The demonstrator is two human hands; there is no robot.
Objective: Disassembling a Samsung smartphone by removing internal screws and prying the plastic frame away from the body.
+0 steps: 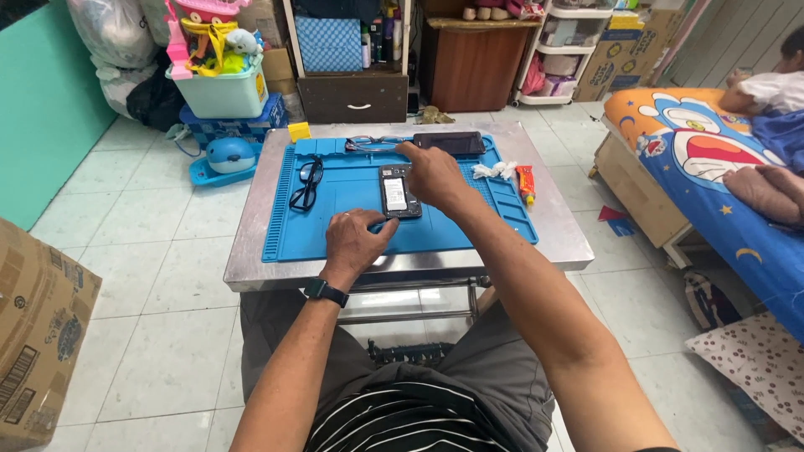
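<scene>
Steel desk point(553, 238) carrying a blue mat point(352, 226). Opened phone point(397, 192) at mat centre; right hand point(433, 174) covers its right edge, fingers curled, grip hidden. Left hand point(356, 243) rests fingers-bent near the front edge, touching the phone's lower corner. Eyeglasses point(306, 184) lie left.

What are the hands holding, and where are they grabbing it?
Both hands steady the opened phone lying flat on the blue mat: the left hand touches its bottom corner, the right hand its upper right edge.
</scene>
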